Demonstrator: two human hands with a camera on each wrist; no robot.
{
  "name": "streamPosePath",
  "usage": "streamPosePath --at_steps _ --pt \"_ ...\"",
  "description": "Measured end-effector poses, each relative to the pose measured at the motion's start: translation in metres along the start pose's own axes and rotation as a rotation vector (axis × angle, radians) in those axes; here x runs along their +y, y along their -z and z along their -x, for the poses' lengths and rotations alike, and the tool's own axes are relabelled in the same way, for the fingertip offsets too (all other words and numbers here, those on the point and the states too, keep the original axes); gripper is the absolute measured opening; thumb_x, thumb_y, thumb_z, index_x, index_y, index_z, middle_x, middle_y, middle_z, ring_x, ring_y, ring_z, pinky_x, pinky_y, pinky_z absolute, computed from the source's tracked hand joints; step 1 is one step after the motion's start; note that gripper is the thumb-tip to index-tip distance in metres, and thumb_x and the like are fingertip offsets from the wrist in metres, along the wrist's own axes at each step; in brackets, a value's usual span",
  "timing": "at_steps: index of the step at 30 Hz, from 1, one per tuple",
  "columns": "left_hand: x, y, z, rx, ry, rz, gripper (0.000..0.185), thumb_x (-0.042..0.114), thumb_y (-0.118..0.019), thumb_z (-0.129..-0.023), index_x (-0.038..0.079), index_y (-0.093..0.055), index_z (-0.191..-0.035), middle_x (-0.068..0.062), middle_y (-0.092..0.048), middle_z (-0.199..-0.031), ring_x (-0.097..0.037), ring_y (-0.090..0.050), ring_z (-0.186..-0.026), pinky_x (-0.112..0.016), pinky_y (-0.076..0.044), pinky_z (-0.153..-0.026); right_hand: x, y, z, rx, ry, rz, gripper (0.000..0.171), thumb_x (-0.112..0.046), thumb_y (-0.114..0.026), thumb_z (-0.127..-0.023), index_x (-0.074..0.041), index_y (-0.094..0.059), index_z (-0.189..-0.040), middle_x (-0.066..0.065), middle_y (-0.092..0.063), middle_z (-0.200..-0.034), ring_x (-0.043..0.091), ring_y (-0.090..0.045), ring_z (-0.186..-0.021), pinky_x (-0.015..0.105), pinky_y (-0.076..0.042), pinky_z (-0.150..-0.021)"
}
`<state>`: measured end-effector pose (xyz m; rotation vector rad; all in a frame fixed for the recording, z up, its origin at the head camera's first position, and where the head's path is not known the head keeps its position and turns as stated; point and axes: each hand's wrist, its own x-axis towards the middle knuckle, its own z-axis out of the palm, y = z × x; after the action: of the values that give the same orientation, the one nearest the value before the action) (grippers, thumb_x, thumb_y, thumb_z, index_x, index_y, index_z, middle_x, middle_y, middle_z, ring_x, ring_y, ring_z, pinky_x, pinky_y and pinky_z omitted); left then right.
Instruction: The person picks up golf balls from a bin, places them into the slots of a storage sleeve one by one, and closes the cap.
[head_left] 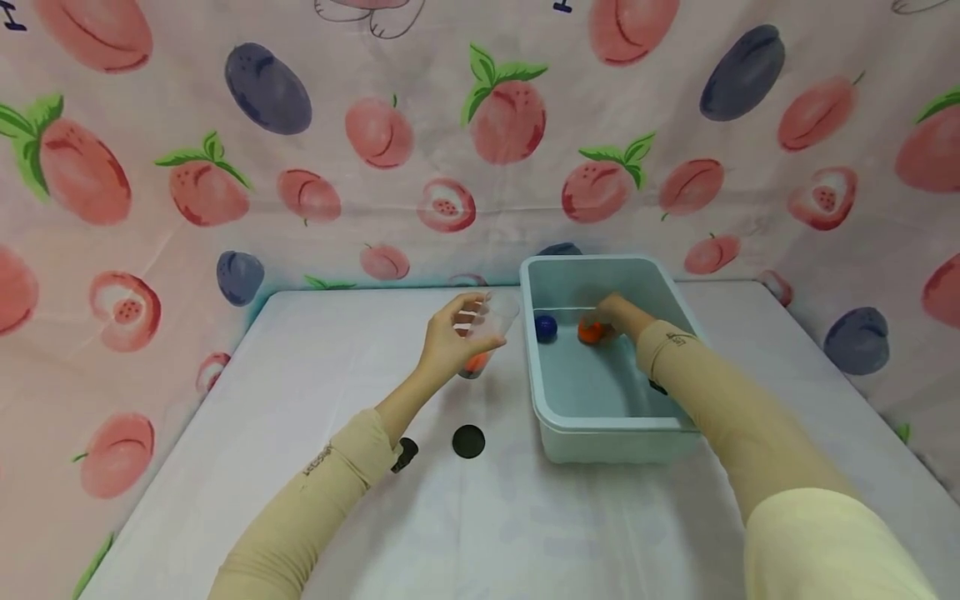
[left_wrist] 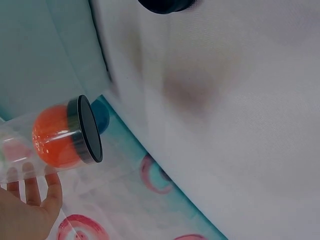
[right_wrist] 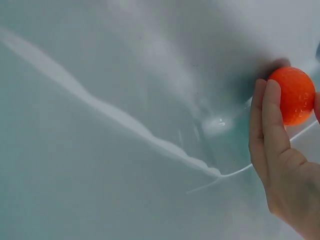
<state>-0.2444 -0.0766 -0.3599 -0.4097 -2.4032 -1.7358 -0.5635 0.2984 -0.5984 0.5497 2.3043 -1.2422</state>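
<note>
Left hand [head_left: 455, 337] up off the table [head_left: 315, 392], fingers curled round a clear plastic cup [head_left: 491, 327] and gripping its side. Cup has a dark base; an orange ball [left_wrist: 54, 137] sits inside it, at the base end, past the fingertips [left_wrist: 52, 192] in the left wrist view.

Right hand [head_left: 617, 315] is down inside the pale blue tub [head_left: 600, 417], just right of the cup. Its fingers [right_wrist: 272, 117] are closed on a second orange ball [right_wrist: 295, 95], forefinger laid along the ball's left side, thumb edge just showing on the far side. Ball is at the tub floor near the back wall; touching the floor or not, cannot tell.

Blue ball [head_left: 545, 327] lies in the tub, just left of the right hand's fingers, apart from them.

Black round disc [head_left: 468, 441] flat on the table below the left hand, near the wrist.
</note>
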Motion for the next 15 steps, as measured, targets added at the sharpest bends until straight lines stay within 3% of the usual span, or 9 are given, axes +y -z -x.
streamPosePath --at_steps 4,7,12,15 --pt "0.000 0.000 0.000 0.012 -0.005 -0.004 0.058 0.010 -0.083 -0.069 0.012 -0.059 -0.122 -0.013 -0.062 -0.114 -0.026 -0.058 -0.104 -0.040 -0.050 -0.087 0.001 0.002 -0.025 0.006 0.011 -0.041 0.122 -0.009 -0.093 -0.041 0.001 -0.020 -0.139 0.026 -0.036 -0.132 0.043 -0.060 -0.092 0.044 -0.058 -0.065" --pt "-0.002 0.000 0.000 0.009 0.004 -0.002 0.057 0.011 -0.083 -0.069 0.012 -0.059 -0.121 -0.012 -0.062 -0.114 -0.025 -0.057 -0.104 -0.040 -0.050 -0.087 0.003 0.002 -0.037 0.009 0.033 -0.038 0.118 -0.010 -0.093 -0.045 0.002 -0.022 -0.138 0.026 -0.036 -0.131 0.042 -0.061 -0.092 0.044 -0.058 -0.065" --pt "-0.003 -0.002 0.000 0.003 0.015 0.011 0.057 0.010 -0.083 -0.070 0.012 -0.059 -0.121 -0.012 -0.062 -0.113 -0.025 -0.056 -0.104 -0.043 -0.050 -0.089 0.003 0.002 -0.033 0.001 0.036 -0.018 0.099 -0.013 -0.090 -0.057 0.003 -0.032 -0.135 0.022 -0.037 -0.134 0.039 -0.055 -0.104 0.047 -0.057 -0.071" --pt "-0.002 -0.003 -0.001 0.009 0.006 0.005 0.057 0.009 -0.083 -0.069 0.012 -0.059 -0.120 -0.012 -0.062 -0.112 -0.025 -0.056 -0.104 -0.043 -0.050 -0.089 0.000 0.006 -0.026 -0.021 0.042 -0.027 0.100 -0.015 -0.092 -0.051 0.004 -0.036 -0.132 0.023 -0.041 -0.131 0.039 -0.058 -0.101 0.047 -0.057 -0.070"
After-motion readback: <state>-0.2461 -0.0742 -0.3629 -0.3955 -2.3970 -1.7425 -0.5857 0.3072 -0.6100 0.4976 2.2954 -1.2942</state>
